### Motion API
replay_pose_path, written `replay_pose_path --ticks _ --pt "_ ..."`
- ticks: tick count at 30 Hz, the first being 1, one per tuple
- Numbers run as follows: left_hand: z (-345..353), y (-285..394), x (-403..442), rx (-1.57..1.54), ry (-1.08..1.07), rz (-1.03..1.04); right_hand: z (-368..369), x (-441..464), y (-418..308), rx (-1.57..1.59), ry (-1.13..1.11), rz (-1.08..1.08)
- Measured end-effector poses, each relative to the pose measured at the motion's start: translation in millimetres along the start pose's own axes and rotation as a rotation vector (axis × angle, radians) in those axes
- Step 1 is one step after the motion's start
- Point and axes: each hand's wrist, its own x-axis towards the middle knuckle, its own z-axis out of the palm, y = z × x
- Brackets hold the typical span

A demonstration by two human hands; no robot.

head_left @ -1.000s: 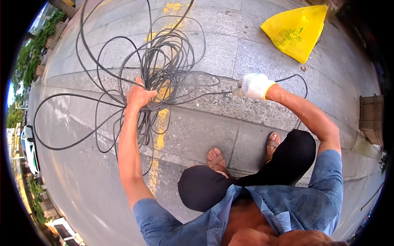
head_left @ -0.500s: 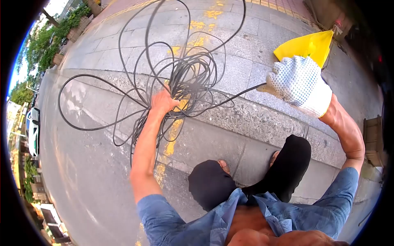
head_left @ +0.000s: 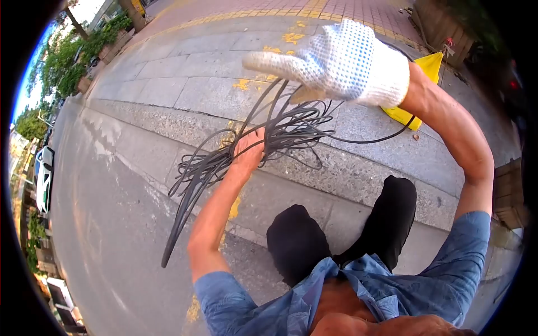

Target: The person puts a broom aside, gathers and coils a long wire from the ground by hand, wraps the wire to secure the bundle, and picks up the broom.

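Observation:
My bare left hand [head_left: 250, 149] is closed around the middle of a bundle of black cable [head_left: 291, 129]. Loops fan out on both sides of that fist, and a bunch of strands hangs down toward the road. Above the bundle is my right hand [head_left: 342, 64], in a white knit glove with blue dots. One gloved finger stretches out to the left while the others curl. Cable emerges from behind the glove, bends round at the right and runs back into the bundle; the grip itself is partly hidden. A yellow sheet-like thing [head_left: 428, 66] is partly covered by my right wrist.
A rough stone kerb [head_left: 347, 168] crosses under the cable, between paving slabs [head_left: 151, 78] and the grey road [head_left: 112, 241]. My bent knees [head_left: 297, 241] are close below. A brown box-like planter [head_left: 509, 193] stands at the right, and a white car [head_left: 44, 179] at the far left.
My right hand has swung left, from beside the yellow thing to above the bundle. The wide loops have drawn in, and my left hand with the cable has shifted slightly right and down.

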Motion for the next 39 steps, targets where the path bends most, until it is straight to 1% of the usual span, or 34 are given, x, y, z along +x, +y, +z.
replay_pose_path --ticks 2,3,5,6,7,8,10,11,12,14,15,16,18,19,20,21,22,23,24,25,26,27,28,29,30,31,33,34,36,37,39 --pt "-1 6 -11 -0.015 0.038 0.023 4 9 21 0.026 -0.091 0.084" --pt "6 7 -19 -0.124 0.018 -0.016 13 10 30 0.073 -0.062 0.082" --pt "-16 24 -30 -0.147 0.082 0.143 41 10 43 0.161 0.005 0.073" --pt "-25 29 -33 -0.157 0.112 0.221 51 10 51 0.220 -0.053 0.130" --pt "-25 30 -35 -0.170 0.029 0.201 62 10 55 0.287 -0.120 0.190" --pt "-20 32 -37 -0.188 -0.013 0.191 76 6 58 0.356 -0.193 0.253" --pt "-7 31 -34 -0.222 -0.079 0.179 113 -9 72 0.393 -0.336 0.356" --pt "16 27 -37 -0.186 -0.033 0.235 138 -19 80 0.408 -0.406 0.405" --pt "20 31 -37 -0.166 0.019 0.256 169 -38 86 0.426 -0.398 0.428" --pt "28 42 -39 -0.128 0.110 0.289 206 -68 80 0.683 -0.539 0.591" --pt "52 47 -44 -0.273 0.082 0.192 249 -91 75 0.753 -0.514 0.630" --pt "49 56 -45 -0.273 0.039 0.217 293 -112 71 0.819 -0.485 0.666" --pt "31 74 -48 -0.271 -0.055 0.271 329 -139 44 0.890 -0.499 0.688" --pt "44 79 -57 -0.322 -0.008 0.210 344 -154 27 0.932 -0.451 0.674" --pt "37 85 -55 -0.295 -0.066 0.208 349 -156 10 1.033 -0.510 0.626" --pt "28 91 -55 -0.269 -0.124 0.210 350 -163 -1 0.968 -0.924 0.734" --pt "24 95 -51 -0.237 -0.169 0.212 391 -189 -22 1.015 -0.942 0.544" --pt "40 95 -52 -0.220 0.103 0.237 427 -224 -54 1.037 -0.842 0.430" --pt "36 97 -48 -0.198 0.132 0.283 462 -257 -86 1.048 -0.740 0.317" --pt "25 100 -44 -0.176 0.157 0.328 599 -314 -138 0.996 -0.649 0.157" --pt "15 100 -42 -0.152 0.179 0.373 552 -294 -139 1.025 -0.889 0.169" --pt "9 100 -41 -0.182 0.127 0.353 500 -278 -127 1.078 -0.863 0.213" --pt "9 96 -42 -0.176 0.025 0.300 512 -286 -131 1.112 -0.793 0.244" --pt "18 91 -44 -0.235 0.075 0.287 526 -296 -135 1.145 -0.722 0.271" --pt "30 86 -45 -0.294 0.130 0.281 581 -318 -145 1.149 -0.601 0.285" --pt "35 84 -48 -0.297 -0.003 0.280 529 -289 -117 1.208 -0.661 0.382" --pt "51 89 -47 -0.382 -0.042 0.286 402 -216 -55 1.313 -0.761 0.597" --pt "55 90 -47 -0.421 -0.060 0.285 361 -199 -34 1.314 -0.807 0.659" --pt "52 98 -37 -0.374 -0.064 0.309 390 -216 -24 1.356 -0.858 0.708" --pt "50 104 -33 -0.360 -0.036 0.319 391 -223 -25 1.364 -0.792 0.708" --pt "44 112 -23 -0.343 0.020 0.371 401 -236 -43 1.230 -0.940 0.581"
